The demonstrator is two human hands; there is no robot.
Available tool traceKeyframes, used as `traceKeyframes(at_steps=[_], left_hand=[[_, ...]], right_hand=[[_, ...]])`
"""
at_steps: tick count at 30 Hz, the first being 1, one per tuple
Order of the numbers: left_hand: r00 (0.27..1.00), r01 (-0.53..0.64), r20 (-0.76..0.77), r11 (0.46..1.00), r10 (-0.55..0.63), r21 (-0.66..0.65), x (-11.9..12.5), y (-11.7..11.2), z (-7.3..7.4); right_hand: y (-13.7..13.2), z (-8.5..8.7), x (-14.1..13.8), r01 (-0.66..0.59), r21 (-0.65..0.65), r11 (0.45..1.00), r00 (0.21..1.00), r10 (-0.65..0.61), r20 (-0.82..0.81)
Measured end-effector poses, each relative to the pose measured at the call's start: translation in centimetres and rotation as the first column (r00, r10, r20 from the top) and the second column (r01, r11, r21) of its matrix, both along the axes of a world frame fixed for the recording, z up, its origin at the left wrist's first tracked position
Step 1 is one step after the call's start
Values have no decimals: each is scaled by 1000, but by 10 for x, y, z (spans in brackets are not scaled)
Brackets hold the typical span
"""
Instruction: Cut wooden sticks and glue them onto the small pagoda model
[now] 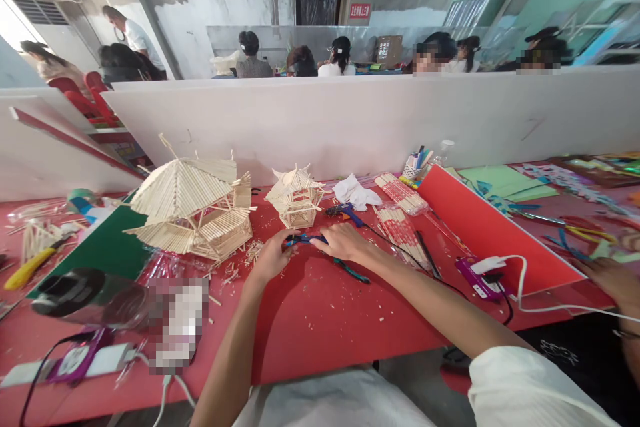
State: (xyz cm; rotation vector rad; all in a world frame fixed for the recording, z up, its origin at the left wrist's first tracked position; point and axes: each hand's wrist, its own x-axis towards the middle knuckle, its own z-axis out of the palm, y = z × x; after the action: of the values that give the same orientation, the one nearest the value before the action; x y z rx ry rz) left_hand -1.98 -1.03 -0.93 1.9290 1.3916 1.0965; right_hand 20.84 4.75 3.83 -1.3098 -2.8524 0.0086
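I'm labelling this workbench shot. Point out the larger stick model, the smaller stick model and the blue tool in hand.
Larger stick model [186, 192]: head view, on its upper roof.
Smaller stick model [295, 183]: head view, on its roof.
Blue tool [302, 239]: head view, on its exposed middle.

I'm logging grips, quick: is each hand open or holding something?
Left hand: closed on one end of a blue tool.
Right hand: at the tool's other end; whether closed cannot be told.
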Motion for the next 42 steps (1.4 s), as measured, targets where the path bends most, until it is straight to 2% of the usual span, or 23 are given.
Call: traceKeyframes(at_steps=[10,14,17,20,24,33,38,42], left_hand=[[1000,0,-3,1000,0,10,8,-8,10],[998,-61,29,994,64,-95,8,-8,10],[994,-39,99,988,54,-146,11,-10,13],[982,-35,183,995,51,-90,18,-15,19],[977,-69,198,997,74,-36,27,-21,23],[970,-119,204,989,134,-84,34,-19,14],[956,-75,269,983,119,-168,40,-17,7],[956,-106,255,981,145,-160,43,-15,3]], right_hand=[[11,-13,6,-43,-18,999,999,43,-5],[15,-18,10,-111,39,993,991,113,-69],[14,-18,15,-144,124,982,983,156,-101],[12,-14,18,-142,195,970,980,166,-112],[13,-12,21,-110,222,969,981,141,-129],[33,-36,24,-121,162,979,973,149,-176],[36,-37,24,-108,103,989,983,122,-141],[36,-36,23,-83,61,995,987,91,-133]])
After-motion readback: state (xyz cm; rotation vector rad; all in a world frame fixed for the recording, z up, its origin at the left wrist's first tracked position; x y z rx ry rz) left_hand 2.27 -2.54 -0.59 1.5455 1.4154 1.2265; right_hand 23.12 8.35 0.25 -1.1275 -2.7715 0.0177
